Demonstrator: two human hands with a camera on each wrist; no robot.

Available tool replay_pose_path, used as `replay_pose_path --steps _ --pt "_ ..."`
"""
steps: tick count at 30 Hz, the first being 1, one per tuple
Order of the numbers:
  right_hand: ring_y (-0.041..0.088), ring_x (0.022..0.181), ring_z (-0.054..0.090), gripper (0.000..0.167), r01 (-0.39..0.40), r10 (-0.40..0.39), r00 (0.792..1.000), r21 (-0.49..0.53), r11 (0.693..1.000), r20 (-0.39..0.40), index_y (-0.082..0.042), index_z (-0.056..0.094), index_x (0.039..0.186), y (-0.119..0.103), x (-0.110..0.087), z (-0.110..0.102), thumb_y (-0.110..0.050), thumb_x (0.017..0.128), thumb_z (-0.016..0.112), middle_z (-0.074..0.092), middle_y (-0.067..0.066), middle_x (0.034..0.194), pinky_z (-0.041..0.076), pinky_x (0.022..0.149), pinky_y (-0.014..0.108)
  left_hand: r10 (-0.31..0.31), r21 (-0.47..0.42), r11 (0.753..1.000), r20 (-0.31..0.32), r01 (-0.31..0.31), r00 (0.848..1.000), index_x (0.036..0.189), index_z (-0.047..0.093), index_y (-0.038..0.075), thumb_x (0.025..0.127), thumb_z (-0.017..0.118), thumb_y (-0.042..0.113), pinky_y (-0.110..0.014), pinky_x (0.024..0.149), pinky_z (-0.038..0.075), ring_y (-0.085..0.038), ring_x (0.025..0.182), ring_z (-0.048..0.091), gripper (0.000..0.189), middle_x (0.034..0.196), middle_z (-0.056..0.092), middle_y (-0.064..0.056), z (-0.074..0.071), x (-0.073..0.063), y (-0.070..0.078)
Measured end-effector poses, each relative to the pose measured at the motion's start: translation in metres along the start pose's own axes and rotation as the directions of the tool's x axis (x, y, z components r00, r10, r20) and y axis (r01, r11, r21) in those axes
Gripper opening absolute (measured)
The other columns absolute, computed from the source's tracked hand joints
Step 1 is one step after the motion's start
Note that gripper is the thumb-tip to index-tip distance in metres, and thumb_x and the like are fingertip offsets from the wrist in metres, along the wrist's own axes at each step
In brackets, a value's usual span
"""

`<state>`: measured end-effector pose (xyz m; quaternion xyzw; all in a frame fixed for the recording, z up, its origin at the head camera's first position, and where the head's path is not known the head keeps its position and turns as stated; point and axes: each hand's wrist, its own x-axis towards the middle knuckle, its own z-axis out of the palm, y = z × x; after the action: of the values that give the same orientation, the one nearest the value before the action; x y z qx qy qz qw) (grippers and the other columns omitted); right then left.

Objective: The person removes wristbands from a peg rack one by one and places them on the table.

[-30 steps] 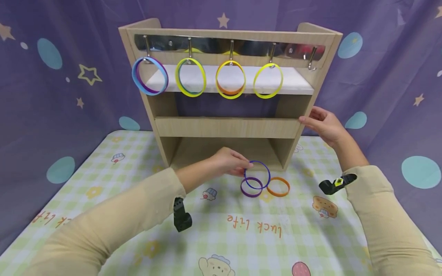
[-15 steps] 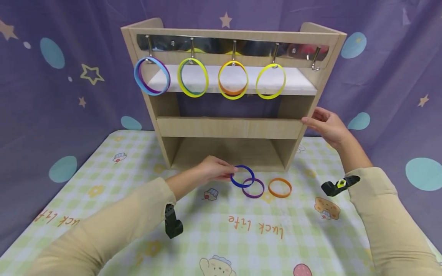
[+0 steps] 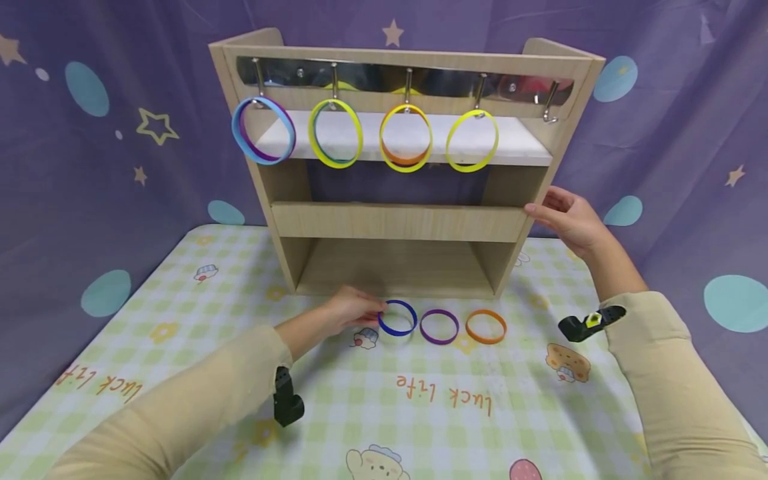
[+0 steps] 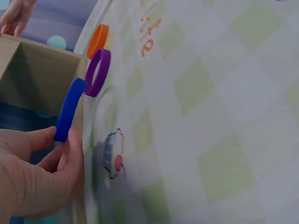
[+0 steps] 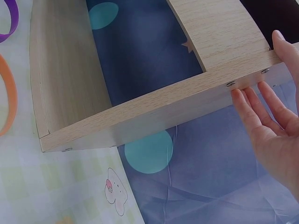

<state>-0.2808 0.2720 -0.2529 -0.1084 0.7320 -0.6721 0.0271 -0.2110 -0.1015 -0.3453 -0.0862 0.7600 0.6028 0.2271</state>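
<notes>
My left hand (image 3: 350, 308) pinches a blue silicone wristband (image 3: 397, 333) between thumb and fingers, low above the tablecloth in front of the wooden shelf (image 3: 399, 222). In the left wrist view the blue band points away from the fingertips. To its right a purple wristband (image 3: 439, 342) and an orange wristband (image 3: 487, 341) lie flat on the cloth. My right hand (image 3: 573, 221) grips the shelf's right side panel. The right wrist view shows the thumb at the front edge and the fingertips against the outer face.
Along the shelf top runs a metal hook rail (image 3: 369, 81). Light blue and purple bands (image 3: 239, 137), yellow bands (image 3: 313, 143) with green or orange ones behind, and a single yellow band (image 3: 495, 141) hang there. The rightmost hook (image 3: 549, 103) is bare. A curtain (image 3: 120, 207) stands behind.
My left hand has moved left and lower with the blue wristband, from above the purple band to beside it. The right hand has kept its grip on the shelf.
</notes>
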Motion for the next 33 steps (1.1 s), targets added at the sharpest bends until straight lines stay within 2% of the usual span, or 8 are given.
replay_pose_path --steps 5,14,24,33 --pt "-0.002 0.098 0.061 0.057 0.0 0.0 1.0 0.012 1.0 -0.002 -0.003 0.038 0.14 0.0 -0.002 0.0 -0.008 0.09 0.065 0.064 -0.016 0.104 0.053 0.082 0.009 -0.015 -0.024 1.0 -0.006 0.015 1.0 0.117 0.059 -0.013 0.09 0.063 0.001 -0.026 0.079 0.062 -0.01 0.062 0.063 0.031 0.087 0.07 -0.015 0.001 0.002 -0.007" --pt "-0.002 0.098 0.061 0.061 -0.006 0.006 1.0 -0.003 1.0 0.001 -0.003 0.036 0.143 0.0 -0.003 0.0 -0.01 0.09 0.065 0.063 -0.016 0.105 0.053 0.083 0.009 -0.017 -0.036 0.999 -0.014 0.017 1.0 0.117 0.059 -0.013 0.09 0.063 0.0 -0.027 0.079 0.062 -0.01 0.062 0.065 0.031 0.1 0.07 -0.023 0.004 0.005 -0.015" --pt "-0.002 0.097 0.062 0.061 0.001 -0.001 1.0 0.004 1.0 -0.005 -0.001 0.035 0.143 -0.001 -0.001 0.0 -0.008 0.09 0.065 0.064 -0.016 0.105 0.054 0.083 0.01 -0.013 -0.049 0.999 -0.015 0.012 1.0 0.114 0.061 -0.013 0.089 0.064 -0.001 -0.025 0.074 0.062 -0.01 0.06 0.065 0.029 0.089 0.072 -0.018 0.005 0.007 -0.016" --pt "-0.002 0.097 0.062 0.059 -0.007 0.008 1.0 0.012 1.0 -0.014 -0.002 0.037 0.141 -0.001 0.0 0.001 -0.009 0.09 0.066 0.064 -0.015 0.104 0.054 0.082 0.01 0.012 -0.015 1.0 -0.044 -0.012 0.999 0.111 0.063 -0.013 0.088 0.065 -0.001 -0.023 0.069 0.062 -0.009 0.058 0.063 0.026 0.08 0.071 -0.013 0.007 0.006 -0.016"
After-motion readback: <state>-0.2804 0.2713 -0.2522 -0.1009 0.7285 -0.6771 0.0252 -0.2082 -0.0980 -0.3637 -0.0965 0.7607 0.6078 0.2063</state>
